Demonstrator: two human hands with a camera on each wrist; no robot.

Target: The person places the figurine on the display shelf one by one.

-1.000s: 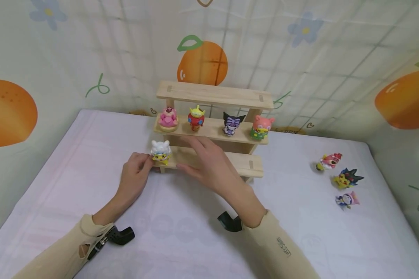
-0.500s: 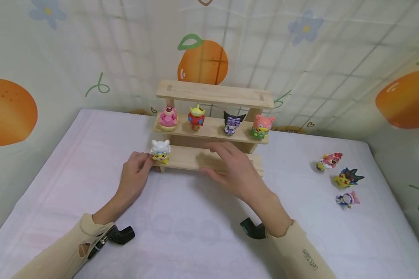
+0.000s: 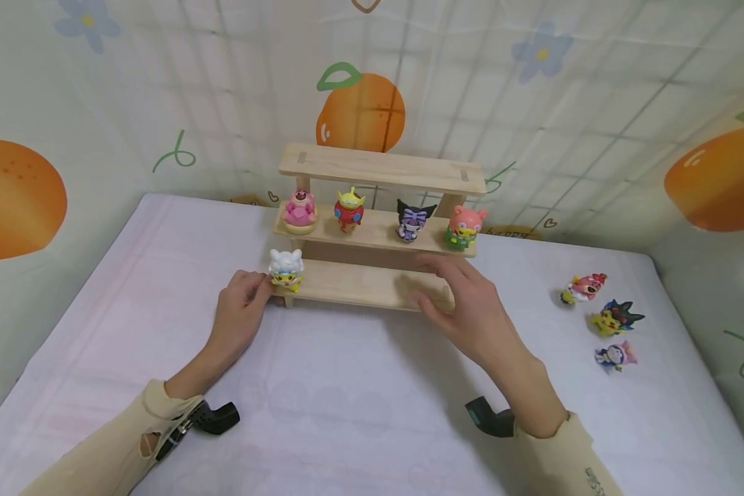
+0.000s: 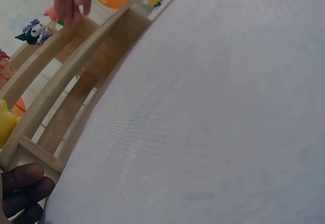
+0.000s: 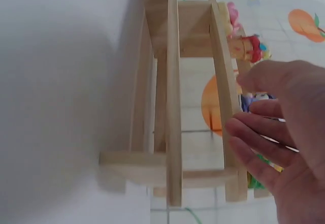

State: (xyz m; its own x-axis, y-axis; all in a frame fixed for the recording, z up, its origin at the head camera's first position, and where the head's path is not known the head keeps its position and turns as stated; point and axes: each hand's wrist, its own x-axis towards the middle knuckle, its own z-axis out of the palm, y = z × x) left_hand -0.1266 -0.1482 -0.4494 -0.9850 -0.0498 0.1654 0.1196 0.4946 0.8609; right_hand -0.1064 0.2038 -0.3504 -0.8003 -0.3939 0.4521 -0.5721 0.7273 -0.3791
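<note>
A three-step wooden rack (image 3: 378, 169) stands at the back of the white-covered table. My left hand (image 3: 260, 284) grips the left end of its lowest step, right beside a white-haired yellow figurine (image 3: 286, 269) standing there. In the left wrist view its curled fingers (image 4: 23, 188) lie against that end of the rack (image 4: 76, 71). Over the right part of the lowest step hovers my right hand (image 3: 432, 282), fingers relaxed and holding nothing. On the middle step stand a pink bear (image 3: 300, 210), a green alien (image 3: 349, 210), a black-eared figurine (image 3: 412, 220) and a pink-hooded one (image 3: 465, 227).
Three loose figurines lie on the table at the right: a red and pink one (image 3: 584, 287), a yellow one with black spikes (image 3: 616, 317) and a pink and blue one (image 3: 616, 355). The rack's top step is bare. Patterned cloth walls enclose the table.
My right hand has slid rightwards along the lowest step, from its middle to its right part. The left hand and the figurines have stayed put.
</note>
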